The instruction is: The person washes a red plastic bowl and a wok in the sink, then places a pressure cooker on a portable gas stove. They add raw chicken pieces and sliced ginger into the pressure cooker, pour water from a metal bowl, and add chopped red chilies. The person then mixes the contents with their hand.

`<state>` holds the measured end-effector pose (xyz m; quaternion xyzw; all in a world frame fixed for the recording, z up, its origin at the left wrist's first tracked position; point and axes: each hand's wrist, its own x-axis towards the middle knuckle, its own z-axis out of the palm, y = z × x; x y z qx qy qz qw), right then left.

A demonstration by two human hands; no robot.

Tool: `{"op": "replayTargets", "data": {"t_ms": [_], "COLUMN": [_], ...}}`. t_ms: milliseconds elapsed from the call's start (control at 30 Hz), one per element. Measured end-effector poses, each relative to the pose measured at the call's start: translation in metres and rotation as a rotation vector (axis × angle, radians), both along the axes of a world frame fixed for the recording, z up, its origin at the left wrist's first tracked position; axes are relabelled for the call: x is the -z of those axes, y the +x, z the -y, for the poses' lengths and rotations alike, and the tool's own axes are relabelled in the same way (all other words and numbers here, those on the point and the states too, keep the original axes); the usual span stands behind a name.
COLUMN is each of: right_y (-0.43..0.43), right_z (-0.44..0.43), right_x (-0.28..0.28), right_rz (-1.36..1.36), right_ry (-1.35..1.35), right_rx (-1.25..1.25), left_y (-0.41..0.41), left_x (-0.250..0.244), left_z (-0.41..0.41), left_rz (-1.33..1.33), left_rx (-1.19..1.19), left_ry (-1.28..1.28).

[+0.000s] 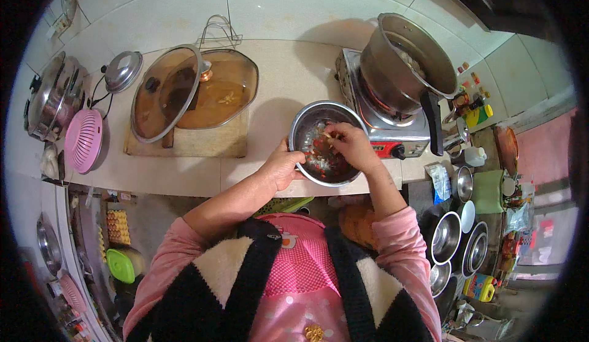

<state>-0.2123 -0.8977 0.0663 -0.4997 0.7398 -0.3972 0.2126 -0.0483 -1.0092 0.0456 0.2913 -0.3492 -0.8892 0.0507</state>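
Note:
A stainless steel bowl is tilted at the front edge of the counter, with chopped red bits and pale bits wet inside it. My left hand grips its left rim, thumb on the inside and fingers beneath. Inside the bowl, my right hand has its fingers pinched around a thin pale stick-like utensil, mostly hidden by the fingers. Just to the right, a gas stove carries a large metal pot with a black handle; some pale content shows in it.
Left on the counter, glass lids and a cleaver lie over a wooden cutting board. A pink plastic basket and a steamer pot stand farther left. Bottles line the stove's right; metal bowls sit lower right.

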Motion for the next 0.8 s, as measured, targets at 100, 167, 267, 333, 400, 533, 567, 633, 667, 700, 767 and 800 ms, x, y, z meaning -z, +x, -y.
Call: {"op": "replayTargets", "data": {"t_ms": [100, 167, 267, 333, 400, 533, 567, 633, 667, 700, 767, 800], "right_y": [-0.005, -0.006, -0.011, -0.013, -0.008, 0.0, 0.003, -0.005, -0.008, -0.01, -0.019, -0.024], "right_z": [-0.003, -0.005, -0.006, -0.006, -0.007, -0.003, -0.002, -0.004, -0.009, -0.01, -0.013, -0.013], "right_x": [-0.023, -0.037, -0.036, -0.031, -0.033, -0.024, -0.04, -0.042, -0.046, -0.054, -0.081, -0.105], "right_rz": [0.585, 0.728, 0.866, 0.96, 0.991, 0.717, 0.782, 0.562, 0.544, 0.524, 0.54, 0.505], "right_ry": [-0.024, -0.052, -0.096, -0.158, -0.215, -0.101, -0.194, -0.161, -0.137, -0.114, -0.182, -0.241], "right_rx": [0.044, 0.03, 0.021, 0.035, 0.061, 0.069, 0.085, 0.043, 0.042, 0.031, 0.025, 0.016], "left_y": [0.0, 0.0, 0.0, 0.0, 0.0, -0.003, -0.005, -0.006, -0.008, -0.009, -0.013, -0.013], "left_x": [0.0, -0.007, -0.011, -0.013, -0.017, -0.01, -0.013, -0.02, -0.02, -0.02, -0.021, -0.024], "left_z": [0.004, 0.005, 0.002, 0.003, 0.003, 0.005, 0.008, 0.008, 0.006, 0.006, 0.006, 0.006], "left_rz": [-0.022, -0.03, -0.025, -0.016, -0.005, -0.025, -0.043, -0.071, -0.095, -0.09, -0.08, -0.063], "left_rx": [0.006, 0.021, -0.042, -0.05, -0.048, -0.053, -0.04, 0.006, 0.01, 0.003, -0.013, -0.055], "left_ry": [0.016, 0.024, -0.001, 0.0, 0.001, -0.024, -0.001, 0.054, 0.071, 0.055, 0.025, 0.038]}}
